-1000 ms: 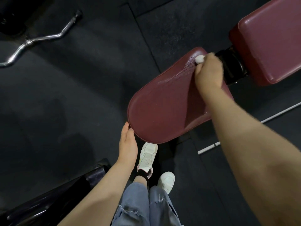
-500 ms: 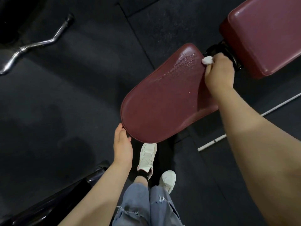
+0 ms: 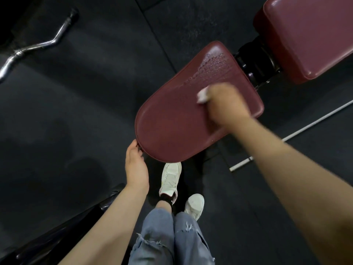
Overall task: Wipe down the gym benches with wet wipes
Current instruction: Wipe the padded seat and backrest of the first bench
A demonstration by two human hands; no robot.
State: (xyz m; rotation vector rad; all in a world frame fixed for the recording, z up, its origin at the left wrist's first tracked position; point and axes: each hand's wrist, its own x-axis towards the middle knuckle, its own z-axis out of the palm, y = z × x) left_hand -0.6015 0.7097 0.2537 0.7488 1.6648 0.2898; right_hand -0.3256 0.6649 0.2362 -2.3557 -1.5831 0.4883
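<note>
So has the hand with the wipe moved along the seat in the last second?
Yes. The right hand with the wipe has slid from the seat's far end by the hinge back toward the person, leaving wet beads behind.

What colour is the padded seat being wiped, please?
Dark maroon seat pad, clearest in the head view.
</note>
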